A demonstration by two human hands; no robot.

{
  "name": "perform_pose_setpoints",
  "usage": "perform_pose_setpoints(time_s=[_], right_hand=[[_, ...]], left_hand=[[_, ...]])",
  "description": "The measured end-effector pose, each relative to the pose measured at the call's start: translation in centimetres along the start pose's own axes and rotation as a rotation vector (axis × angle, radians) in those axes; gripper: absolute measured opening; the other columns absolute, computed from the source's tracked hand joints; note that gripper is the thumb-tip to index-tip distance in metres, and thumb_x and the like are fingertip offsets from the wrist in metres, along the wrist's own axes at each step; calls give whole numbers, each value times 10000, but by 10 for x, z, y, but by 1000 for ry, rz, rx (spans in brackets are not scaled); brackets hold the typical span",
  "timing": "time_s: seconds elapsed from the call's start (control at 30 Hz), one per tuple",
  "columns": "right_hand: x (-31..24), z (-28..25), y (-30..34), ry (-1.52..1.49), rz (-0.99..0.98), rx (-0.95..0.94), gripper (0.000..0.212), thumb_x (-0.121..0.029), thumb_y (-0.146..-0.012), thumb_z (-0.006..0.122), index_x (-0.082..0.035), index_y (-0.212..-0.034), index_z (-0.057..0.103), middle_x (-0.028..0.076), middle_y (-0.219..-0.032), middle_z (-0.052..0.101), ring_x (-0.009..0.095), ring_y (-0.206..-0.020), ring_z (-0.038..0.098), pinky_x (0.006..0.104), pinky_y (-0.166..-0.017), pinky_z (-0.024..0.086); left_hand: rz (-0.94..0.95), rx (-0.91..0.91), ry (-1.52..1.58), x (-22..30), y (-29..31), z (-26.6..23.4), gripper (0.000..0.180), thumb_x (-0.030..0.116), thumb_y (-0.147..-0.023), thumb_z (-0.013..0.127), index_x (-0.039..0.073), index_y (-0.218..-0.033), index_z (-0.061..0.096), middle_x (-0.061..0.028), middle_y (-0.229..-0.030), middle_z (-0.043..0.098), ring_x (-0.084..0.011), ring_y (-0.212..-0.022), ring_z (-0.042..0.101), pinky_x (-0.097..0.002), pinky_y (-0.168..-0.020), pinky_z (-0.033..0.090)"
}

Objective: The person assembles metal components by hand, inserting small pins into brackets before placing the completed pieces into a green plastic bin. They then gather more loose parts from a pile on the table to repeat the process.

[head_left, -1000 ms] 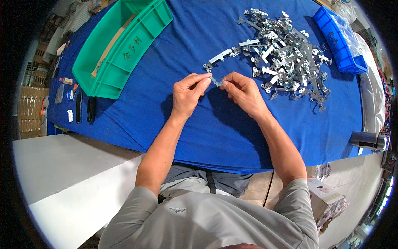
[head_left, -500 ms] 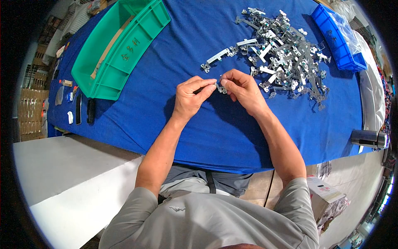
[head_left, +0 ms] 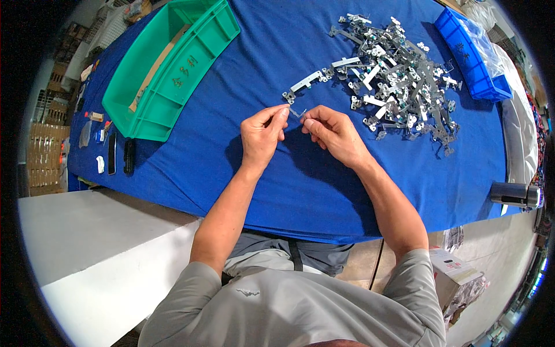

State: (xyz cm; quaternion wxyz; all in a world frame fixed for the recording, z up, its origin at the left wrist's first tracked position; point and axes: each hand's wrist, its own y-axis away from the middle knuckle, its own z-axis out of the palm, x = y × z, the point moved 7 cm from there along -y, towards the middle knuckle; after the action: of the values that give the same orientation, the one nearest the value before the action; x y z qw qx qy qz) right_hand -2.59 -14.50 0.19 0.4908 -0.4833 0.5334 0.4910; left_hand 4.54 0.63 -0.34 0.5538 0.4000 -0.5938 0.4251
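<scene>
Above the blue cloth, my left hand (head_left: 263, 132) and my right hand (head_left: 334, 132) face each other, both pinching a small metal bracket (head_left: 296, 113) between thumb and fingers. The left holds one end, and the right grips the other. Its finer shape is too small to make out. Just beyond the fingers, a longer metal bracket (head_left: 305, 81) lies at the near left edge of a heap of similar metal brackets (head_left: 399, 81), which spreads to the right.
A green plastic bin (head_left: 156, 124) stands at the left, with a black phone (head_left: 111, 153) and small items beside it. At the far right is a blue plastic bin (head_left: 477, 69) holding clear plastic. A metallic cylinder (head_left: 511, 194) lies near the table's right edge.
My hands have drawn slightly apart, the left moving left, so more of the small bracket shows between them. The green bin appears shifted slightly right. The heap looks unchanged.
</scene>
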Motion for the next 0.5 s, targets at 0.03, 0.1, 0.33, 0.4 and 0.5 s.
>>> perform_pose_setpoints(time_s=[0.03, 0.1, 0.33, 0.4, 0.5], right_hand=[[0, -2, 0, 24, -5, 12, 208, -182, -981, 574, 8, -1036, 634, 49, -826, 658, 97, -714, 586, 262, -629, 488], [-1, -2, 0, 49, -14, 7, 196, -185, -993, 565, -6, -1038, 629, 28, -834, 648, 75, -690, 558, 238, -601, 465], [2, -6, -1, 176, -65, 113, 169, -157, -942, 626, 1, -1001, 612, 45, -752, 631, 104, -639, 578, 281, -572, 480], [6, -5, -2, 49, -63, 125, 180, -157, -934, 637, -1, -1019, 608, 52, -754, 627, 102, -642, 577, 282, -578, 480], [5, -8, -3, -40, -75, 141, 188, -156, -922, 654, -6, -1027, 611, 61, -771, 621, 99, -649, 573, 284, -582, 474]], left_hand=[[0, 0, 0, 1, 0, 0, 178, 137, -922, 683, 26, -1050, 737, -33, -715, 652, -36, -523, 529, -176, -443, 379], [-11, -19, -24, 1, 0, 1, 167, 115, -917, 683, 3, -1028, 737, -13, -723, 640, -30, -558, 524, -188, -491, 405], [214, -32, -177, 20, -1, 2, 140, 56, -879, 704, -14, -995, 740, -13, -746, 638, -59, -634, 556, -225, -564, 441], [239, -21, -222, 22, 0, 3, 140, 39, -865, 708, -13, -991, 740, -27, -738, 645, -73, -640, 567, -237, -585, 456], [297, -31, -278, 25, 1, 6, 142, 36, -856, 712, -11, -988, 739, -49, -736, 657, -87, -639, 586, -243, -577, 459]])
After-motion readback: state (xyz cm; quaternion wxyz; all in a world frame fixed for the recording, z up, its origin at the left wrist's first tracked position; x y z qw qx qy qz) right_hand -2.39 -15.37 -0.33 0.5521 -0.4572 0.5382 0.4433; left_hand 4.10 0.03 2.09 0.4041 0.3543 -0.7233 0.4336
